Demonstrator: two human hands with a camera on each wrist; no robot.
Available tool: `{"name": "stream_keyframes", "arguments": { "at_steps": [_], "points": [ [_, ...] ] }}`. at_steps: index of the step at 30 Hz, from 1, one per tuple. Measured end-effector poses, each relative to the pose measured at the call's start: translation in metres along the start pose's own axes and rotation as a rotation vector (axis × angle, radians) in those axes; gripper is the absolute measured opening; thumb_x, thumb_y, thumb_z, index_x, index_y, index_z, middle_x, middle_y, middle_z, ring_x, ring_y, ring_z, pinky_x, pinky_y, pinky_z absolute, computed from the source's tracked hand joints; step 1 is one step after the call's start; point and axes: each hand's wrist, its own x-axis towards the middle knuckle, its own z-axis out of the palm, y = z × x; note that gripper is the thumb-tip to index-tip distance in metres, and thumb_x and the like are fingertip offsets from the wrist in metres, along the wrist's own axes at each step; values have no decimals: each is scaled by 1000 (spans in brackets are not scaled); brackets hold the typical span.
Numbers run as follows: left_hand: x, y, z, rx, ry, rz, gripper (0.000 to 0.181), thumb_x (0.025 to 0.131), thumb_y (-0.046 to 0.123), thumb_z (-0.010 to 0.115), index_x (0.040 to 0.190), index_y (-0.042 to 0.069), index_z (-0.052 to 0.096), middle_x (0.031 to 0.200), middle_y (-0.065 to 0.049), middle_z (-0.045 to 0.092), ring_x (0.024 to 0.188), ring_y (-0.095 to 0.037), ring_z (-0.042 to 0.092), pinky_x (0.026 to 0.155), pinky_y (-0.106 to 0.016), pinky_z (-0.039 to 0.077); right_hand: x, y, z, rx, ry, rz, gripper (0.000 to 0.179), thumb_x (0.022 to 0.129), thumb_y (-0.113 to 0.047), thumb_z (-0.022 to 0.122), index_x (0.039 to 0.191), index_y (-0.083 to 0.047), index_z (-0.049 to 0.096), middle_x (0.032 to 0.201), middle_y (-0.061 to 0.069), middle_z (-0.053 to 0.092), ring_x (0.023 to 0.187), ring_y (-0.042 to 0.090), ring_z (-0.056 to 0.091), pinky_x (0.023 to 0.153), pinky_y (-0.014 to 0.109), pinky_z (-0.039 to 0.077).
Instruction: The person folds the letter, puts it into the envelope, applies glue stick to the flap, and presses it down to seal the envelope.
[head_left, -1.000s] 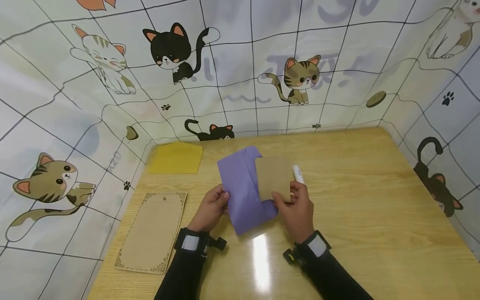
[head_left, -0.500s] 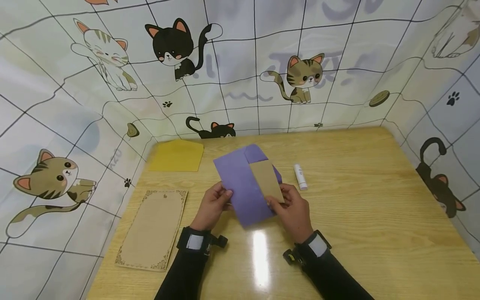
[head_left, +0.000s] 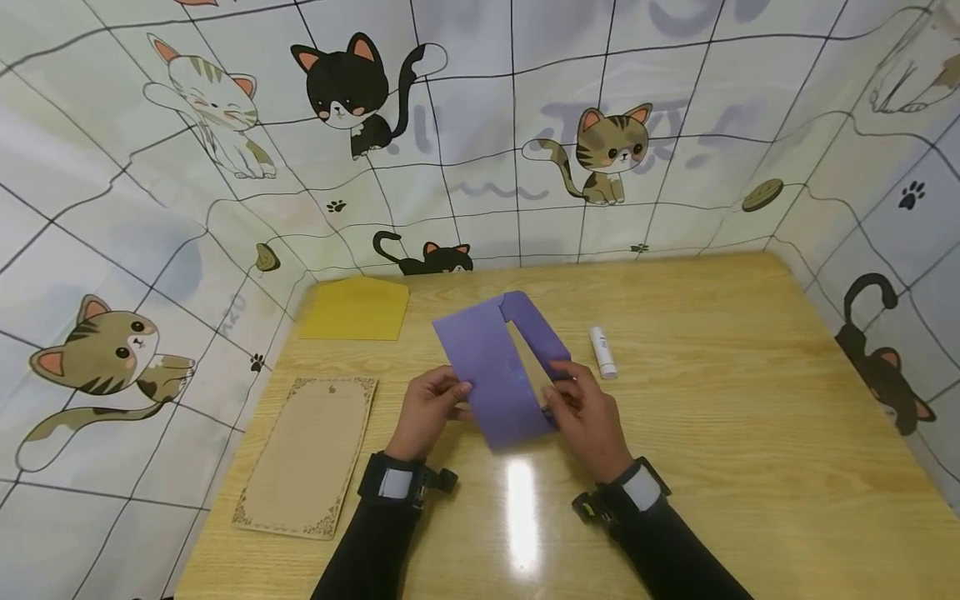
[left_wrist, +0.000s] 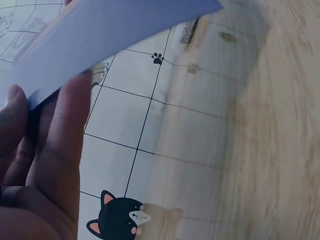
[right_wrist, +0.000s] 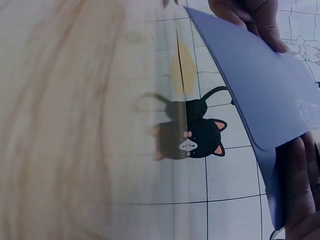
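A purple envelope (head_left: 487, 375) is held above the table, its opening toward the right. My left hand (head_left: 427, 408) pinches its left edge between thumb and fingers; the left wrist view shows the thumb on one face of the envelope (left_wrist: 100, 40). A folded tan paper (head_left: 529, 367) sits mostly inside the opening, only a narrow strip showing. At that opening my right hand (head_left: 588, 417) has its thumb and fingers on the strip and the flap side. In the right wrist view, the right fingers (right_wrist: 300, 175) reach in at the envelope (right_wrist: 265, 85); their tips are hidden.
A white glue stick (head_left: 603, 352) lies right of the envelope. A yellow envelope (head_left: 355, 310) is at the back left of the wooden table (head_left: 712, 433). Bordered tan letter paper (head_left: 307, 458) lies at the left. A cat-print curtain (head_left: 480, 150) surrounds the table.
The folded tan paper has moved left into the purple envelope, from mostly exposed to a narrow strip. My right hand moved along with it, and the glue stick came into fuller view.
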Motion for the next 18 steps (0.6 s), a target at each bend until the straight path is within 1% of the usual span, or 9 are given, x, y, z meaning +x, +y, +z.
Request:
{"name": "stream_keyframes", "arguments": {
  "at_steps": [2,4,8,11,12,14,18],
  "points": [
    [-1,-1,-1,-7,-9,2,21,95,6,70,114,-3,70,97,-1,79,90,-20,78,74,-49,64,-1,0,1,65,-21,23,27,104,-13,59,131,-9,63,100,8,79,78,9,73,67,20,59],
    [-1,-1,-1,-13,-17,3,22,94,6,71,113,-5,71,98,-2,78,91,-20,78,74,-50,64,-1,1,1,105,-46,49,21,104,-12,59,124,-10,67,101,10,79,78,6,71,66,20,58],
    [-2,0,-1,-13,-28,-9,22,93,7,72,112,-4,73,99,-3,77,92,-21,77,74,-51,63,0,2,0,161,-131,114,14,102,-10,62,114,-8,70,98,10,79,77,0,65,65,20,54],
    [-3,0,0,-11,-35,-18,20,93,6,72,111,-4,73,101,-3,77,93,-21,77,75,-51,63,2,2,-3,174,-205,142,12,101,-8,63,110,-7,71,94,10,77,73,1,61,65,21,53],
    [-3,0,0,-10,-38,-19,20,94,6,72,111,-4,73,101,-3,76,93,-21,77,75,-50,63,2,1,-4,177,-221,145,13,101,-7,63,110,-7,71,92,10,76,72,1,60,65,22,53],
    [-3,1,1,-10,-40,-20,19,94,5,72,110,-5,73,101,-3,76,93,-21,77,75,-49,64,3,0,-6,182,-235,152,16,101,-9,63,115,-8,71,97,10,77,74,1,61,66,22,54],
    [-4,2,3,-21,-41,-24,20,93,5,72,110,-6,72,100,-2,76,94,-20,76,74,-48,64,3,-1,-8,227,-205,161,25,102,-15,63,126,-11,70,116,12,77,87,0,67,71,22,57]
  ]
}}
